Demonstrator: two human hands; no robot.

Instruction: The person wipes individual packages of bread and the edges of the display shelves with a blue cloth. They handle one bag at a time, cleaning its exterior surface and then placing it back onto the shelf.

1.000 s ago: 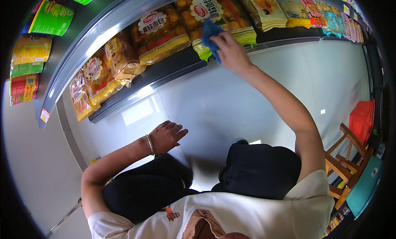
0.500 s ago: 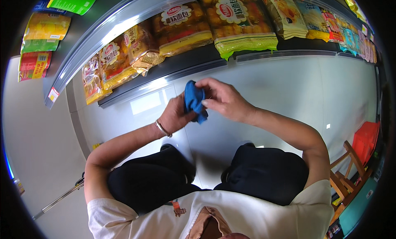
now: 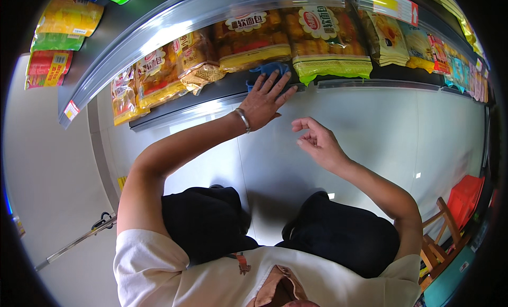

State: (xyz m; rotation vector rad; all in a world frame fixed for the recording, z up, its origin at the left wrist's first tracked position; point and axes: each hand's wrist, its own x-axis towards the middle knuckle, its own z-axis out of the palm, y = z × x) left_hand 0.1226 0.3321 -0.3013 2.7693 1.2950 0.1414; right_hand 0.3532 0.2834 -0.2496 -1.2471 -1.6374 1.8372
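Note:
My left hand (image 3: 265, 99) reaches to the bottom shelf (image 3: 233, 89) with its fingers spread. Its fingertips lie over a crumpled blue cloth (image 3: 271, 69), pressing it against the dark shelf surface. Part of the cloth is hidden under the fingers. Right behind it sit large bags of small bread rolls (image 3: 253, 39), clear with yellow lower edges. A similar bread bag with a bright green edge (image 3: 330, 50) lies just right of the cloth. My right hand (image 3: 320, 144) hovers over the floor, empty, its fingers loosely bent and apart.
A clear price rail (image 3: 174, 29) runs above the bread bags. More snack packets (image 3: 391, 39) fill the shelf to the right; others (image 3: 69, 18) are at upper left. At right stand a red plastic basket (image 3: 465, 196) and a wooden stool (image 3: 442, 238). A metal pole (image 3: 76, 246) lies at left.
The blue cloth went from between both hands to the shelf, under my left hand. My right hand let go of it and moved right and slightly nearer.

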